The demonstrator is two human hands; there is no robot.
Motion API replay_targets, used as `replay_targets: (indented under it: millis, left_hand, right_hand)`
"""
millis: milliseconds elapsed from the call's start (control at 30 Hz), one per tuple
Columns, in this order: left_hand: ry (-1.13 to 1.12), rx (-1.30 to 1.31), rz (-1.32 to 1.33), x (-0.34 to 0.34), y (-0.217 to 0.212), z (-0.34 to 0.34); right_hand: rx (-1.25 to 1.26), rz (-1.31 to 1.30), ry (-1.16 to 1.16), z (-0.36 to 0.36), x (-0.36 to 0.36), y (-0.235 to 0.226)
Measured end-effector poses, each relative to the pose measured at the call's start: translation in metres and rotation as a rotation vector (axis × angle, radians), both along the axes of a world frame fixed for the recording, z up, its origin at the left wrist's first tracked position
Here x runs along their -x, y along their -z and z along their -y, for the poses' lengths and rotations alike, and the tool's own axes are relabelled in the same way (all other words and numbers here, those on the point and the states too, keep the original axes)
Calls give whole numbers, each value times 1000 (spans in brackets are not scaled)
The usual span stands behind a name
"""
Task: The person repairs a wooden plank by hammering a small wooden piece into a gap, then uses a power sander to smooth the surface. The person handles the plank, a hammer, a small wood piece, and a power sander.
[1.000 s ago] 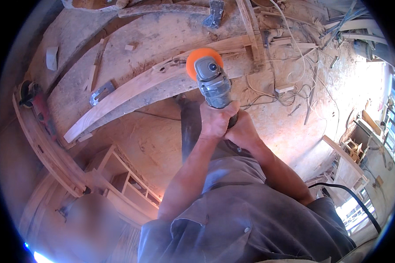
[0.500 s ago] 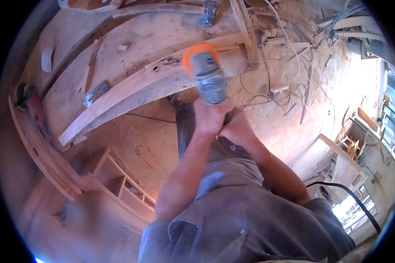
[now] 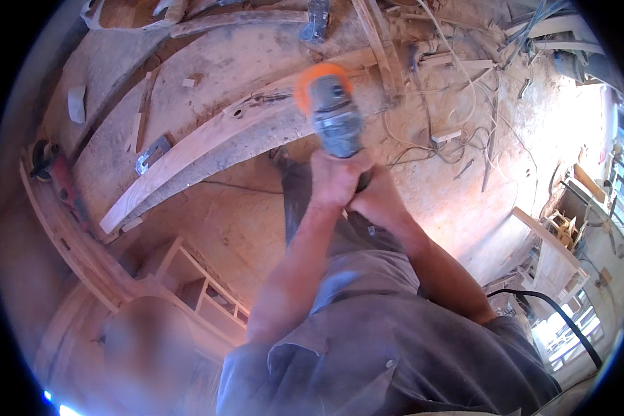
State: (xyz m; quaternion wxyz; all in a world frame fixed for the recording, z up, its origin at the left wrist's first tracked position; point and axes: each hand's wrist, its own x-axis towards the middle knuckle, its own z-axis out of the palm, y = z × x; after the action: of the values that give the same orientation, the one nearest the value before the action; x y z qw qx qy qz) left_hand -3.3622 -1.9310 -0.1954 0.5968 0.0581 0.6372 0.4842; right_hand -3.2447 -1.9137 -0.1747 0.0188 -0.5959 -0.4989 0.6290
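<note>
Both hands grip an angle grinder (image 3: 338, 125) with a grey body and an orange disc (image 3: 324, 82) at its far end. My left hand (image 3: 335, 177) wraps the body just behind the grey housing. Close behind it, my right hand (image 3: 381, 201) is closed on the rear of the tool. The disc looks smeared by motion and lies over a long curved wooden piece (image 3: 187, 149), whose pale face shows a dark knot and a rough crack near the disc. That piece rests on a dusty worktop (image 3: 222, 55); where disc and wood meet is hidden.
At the left a red power tool (image 3: 66, 184) lies on a curved timber stack (image 3: 83, 256). A metal clamp-like piece (image 3: 154, 154) sits beside the curved wood. Cables (image 3: 423, 152) trail over the dusty floor at right. A wooden frame (image 3: 201, 288) stands lower left.
The scene has shifted slightly in view. The grinder's disc has moved a little to the right along the curved wood, with both hands still holding the tool.
</note>
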Motion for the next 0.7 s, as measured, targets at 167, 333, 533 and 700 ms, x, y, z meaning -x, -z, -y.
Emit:
replay_targets:
  millis: [167, 333, 533, 700]
  left_hand:
    - [-202, 37, 128, 33, -8, 28]
    - [54, -15, -77, 24, -9, -5]
    - [-4, -15, -55, 30, -13, -3]
    - [-130, 29, 95, 50, -1, 27]
  right_hand:
    - [-104, -92, -102, 10, 38, -3]
    - [9, -43, 50, -11, 29, -21]
    - [-73, -46, -14, 2, 29, 9]
    - [-121, -27, -124, 12, 59, 0]
